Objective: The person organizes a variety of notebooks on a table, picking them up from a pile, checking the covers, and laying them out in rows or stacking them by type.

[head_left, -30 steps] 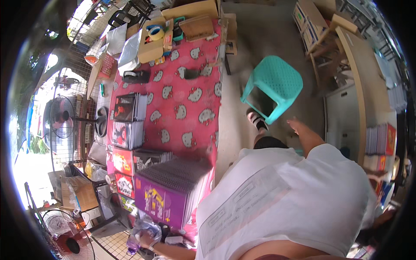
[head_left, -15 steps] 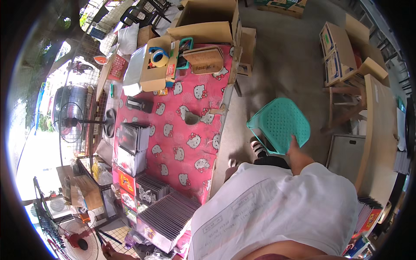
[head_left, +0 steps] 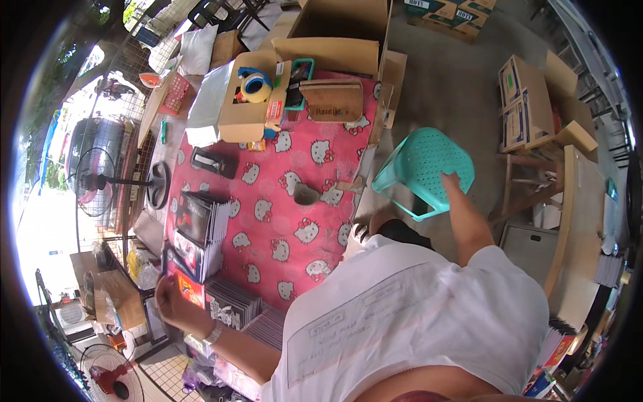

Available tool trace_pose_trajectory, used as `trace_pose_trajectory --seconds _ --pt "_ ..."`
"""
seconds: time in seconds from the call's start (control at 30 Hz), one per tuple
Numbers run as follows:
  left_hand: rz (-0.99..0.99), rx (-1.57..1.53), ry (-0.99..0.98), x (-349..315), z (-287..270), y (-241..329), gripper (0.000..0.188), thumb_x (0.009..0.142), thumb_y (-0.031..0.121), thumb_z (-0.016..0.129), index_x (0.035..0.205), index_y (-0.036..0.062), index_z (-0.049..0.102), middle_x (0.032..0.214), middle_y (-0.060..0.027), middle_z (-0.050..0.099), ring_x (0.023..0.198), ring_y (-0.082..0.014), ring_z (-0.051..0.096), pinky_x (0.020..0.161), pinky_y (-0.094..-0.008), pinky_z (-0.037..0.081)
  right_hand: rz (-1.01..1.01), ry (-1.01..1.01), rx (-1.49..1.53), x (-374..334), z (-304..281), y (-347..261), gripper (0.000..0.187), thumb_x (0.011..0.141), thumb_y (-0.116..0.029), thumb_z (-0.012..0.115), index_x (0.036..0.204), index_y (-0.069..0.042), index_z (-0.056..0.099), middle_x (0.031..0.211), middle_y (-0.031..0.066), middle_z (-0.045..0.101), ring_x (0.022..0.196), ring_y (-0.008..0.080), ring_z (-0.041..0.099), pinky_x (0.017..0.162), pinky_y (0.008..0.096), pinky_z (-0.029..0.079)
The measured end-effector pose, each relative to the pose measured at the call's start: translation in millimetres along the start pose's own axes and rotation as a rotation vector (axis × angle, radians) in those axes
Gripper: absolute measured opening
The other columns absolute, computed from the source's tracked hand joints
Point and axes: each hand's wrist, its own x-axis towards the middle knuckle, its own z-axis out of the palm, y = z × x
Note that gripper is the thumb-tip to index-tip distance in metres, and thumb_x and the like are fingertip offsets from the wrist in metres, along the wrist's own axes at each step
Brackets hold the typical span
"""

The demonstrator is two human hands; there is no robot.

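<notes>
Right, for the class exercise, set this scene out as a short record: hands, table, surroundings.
Left hand: beside the rows of thin books; whether it grips anything is unclear
Right hand: at the seat of the turquoise stool; how firmly it holds is unclear
Table cover: pink-red cloth with white cat faces
Table's far end: open cardboard box holding a yellow tape roll
Left side: standing fan
Right side: open cartons

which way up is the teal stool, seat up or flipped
Seat up: the teal stool shows its perforated top to the overhead camera, with the right hand at it. Whether it leans slightly, I cannot tell.
</notes>
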Motion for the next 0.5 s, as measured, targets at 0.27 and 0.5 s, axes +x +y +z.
trace_pose_trajectory --seconds 0.27,0.5 --pt "-0.241 -0.051 -0.034 -32.3 69.5 -42.3 0.013 0.092 -0.004 0.051 0.098 -0.0078 0.062 0.109 -0.0139 0.062 0.093 -0.0209 0.062 0.085 -0.0342 0.057 -1.095 0.198 -0.039 -8.7 -30.4 -396.2 0.062 0.082 -0.027 0.070 0.137 -0.012 0.046 0.142 0.0173 0.044 0.129 0.0376 0.043 0.105 0.0468 0.039" --pt "-0.444 -0.088 0.079 -51.2 97.1 -50.5 0.011 0.093 -0.001 0.054 0.098 -0.0077 0.061 0.112 -0.0152 0.060 0.092 -0.0219 0.062 0.086 -0.0352 0.058 -1.159 0.193 -0.365 69.0 14.7 -511.5 0.053 0.083 -0.030 0.069 0.129 -0.011 0.051 0.129 0.0159 0.055 0.120 0.0367 0.051 0.097 0.0472 0.044"
